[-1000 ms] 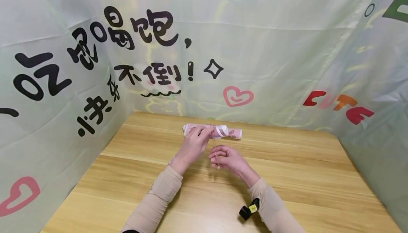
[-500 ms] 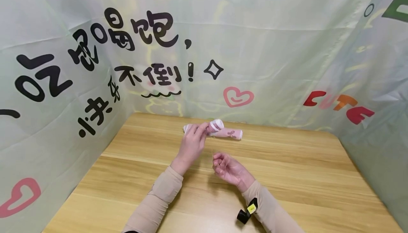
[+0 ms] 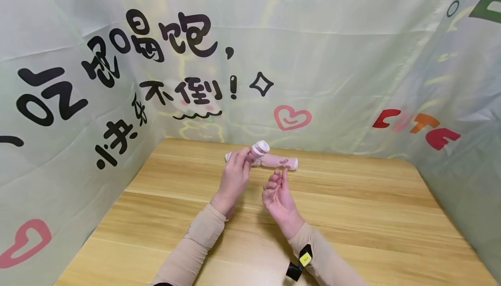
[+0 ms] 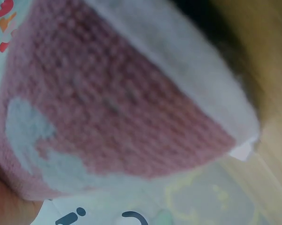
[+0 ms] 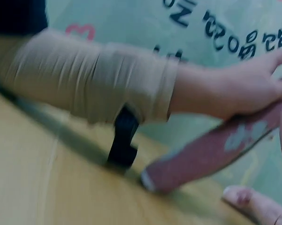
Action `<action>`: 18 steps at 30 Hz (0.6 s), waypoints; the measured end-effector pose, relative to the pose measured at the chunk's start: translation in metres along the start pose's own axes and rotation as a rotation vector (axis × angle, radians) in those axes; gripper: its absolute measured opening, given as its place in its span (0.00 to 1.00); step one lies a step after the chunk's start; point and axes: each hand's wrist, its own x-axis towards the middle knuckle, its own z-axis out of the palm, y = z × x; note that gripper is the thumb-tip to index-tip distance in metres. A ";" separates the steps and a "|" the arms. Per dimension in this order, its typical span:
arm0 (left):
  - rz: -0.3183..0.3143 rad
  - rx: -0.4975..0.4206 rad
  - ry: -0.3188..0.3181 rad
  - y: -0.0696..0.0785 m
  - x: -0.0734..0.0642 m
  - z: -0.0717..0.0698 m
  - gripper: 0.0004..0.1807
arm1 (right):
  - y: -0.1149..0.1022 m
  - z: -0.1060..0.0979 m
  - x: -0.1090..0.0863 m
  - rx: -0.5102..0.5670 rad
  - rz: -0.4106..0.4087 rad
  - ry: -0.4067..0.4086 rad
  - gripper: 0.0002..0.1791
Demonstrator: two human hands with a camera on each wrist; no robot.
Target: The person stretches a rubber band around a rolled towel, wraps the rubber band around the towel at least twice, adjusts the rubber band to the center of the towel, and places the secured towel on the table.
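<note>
My left hand [image 3: 233, 175] grips a rolled pink towel [image 3: 259, 148] with white bands at its end. The roll tilts up and away, and its knit fabric [image 4: 117, 103] fills the left wrist view. In the right wrist view its long pink body [image 5: 197, 161] runs under my left hand, with a white-edged lower end. My right hand [image 3: 282, 201] is just to the right, palm turned up, fingers bent and one digit pointing up. I cannot tell whether it still holds a thin strand. A second rolled pink towel [image 3: 278, 161] lies behind, partly hidden.
The wooden table [image 3: 352, 216] meets printed fabric walls [image 3: 336, 68] at the back and sides. A black strap with a yellow square [image 3: 305, 259] is on my right sleeve, its black end [image 3: 294, 272] hanging out to the left.
My left hand has raised and tilted the roll's end up and left. My right hand first drew down with a thin strand stretched to the roll, then turned palm up and rose toward the lying towel.
</note>
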 end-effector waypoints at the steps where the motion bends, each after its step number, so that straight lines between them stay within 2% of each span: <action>1: -0.004 0.003 0.000 0.000 0.000 0.000 0.15 | -0.001 0.003 0.001 0.028 -0.032 0.017 0.44; 5: 0.003 0.024 0.003 0.000 0.000 0.000 0.16 | -0.003 0.017 0.004 0.114 -0.130 0.110 0.41; 9: 0.028 0.029 0.022 0.001 0.000 0.000 0.17 | -0.003 0.030 0.006 0.130 -0.243 0.297 0.31; 13: 0.053 0.027 0.038 0.002 0.000 0.001 0.17 | -0.001 0.038 0.008 0.066 -0.340 0.477 0.21; 15: 0.052 0.027 0.039 0.002 0.000 0.001 0.18 | 0.001 0.040 0.009 0.014 -0.360 0.529 0.19; 18: 0.038 0.024 0.038 0.002 -0.001 0.002 0.19 | 0.004 0.040 0.010 -0.102 -0.347 0.572 0.20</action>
